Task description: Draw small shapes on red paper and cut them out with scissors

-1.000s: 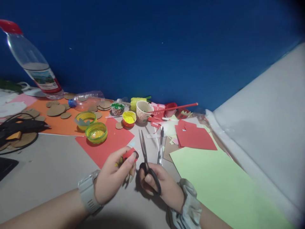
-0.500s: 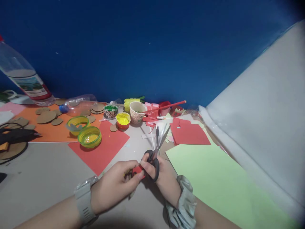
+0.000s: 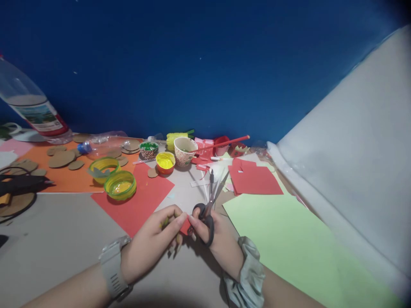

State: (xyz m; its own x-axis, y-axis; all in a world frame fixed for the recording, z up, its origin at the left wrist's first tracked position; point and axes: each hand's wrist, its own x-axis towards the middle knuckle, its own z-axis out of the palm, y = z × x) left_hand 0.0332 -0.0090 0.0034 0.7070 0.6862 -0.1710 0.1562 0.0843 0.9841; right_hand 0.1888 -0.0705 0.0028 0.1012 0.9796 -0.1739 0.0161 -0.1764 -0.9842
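Observation:
Between thumb and fingers, my left hand (image 3: 154, 246) pinches a small piece of red paper (image 3: 185, 225) low over the grey table. My right hand (image 3: 218, 239) meets it there, its thumb and fingertips also at the paper's edge. Hooked on that same hand is a pair of scissors (image 3: 210, 203) with black handles; the blades point away from me, somewhat apart. The paper is mostly covered by my fingers, so its outline is hidden. A red sheet (image 3: 150, 188) lies beyond my left hand, and a pale green sheet (image 3: 279, 231) to the right.
Green-yellow bowls (image 3: 120, 186), a paint cup (image 3: 165, 161) with yellow and a patterned paper cup (image 3: 184, 152) stand toward the blue wall. Cardboard discs (image 3: 62, 158) lie on orange paper at left, near a large bottle (image 3: 38, 113). Red paper (image 3: 258, 179) lies at right.
My left hand has shifted its hold and turned slightly, its lower fingers now more extended. My right thumb has come down onto the red paper, and the scissors have moved slightly.

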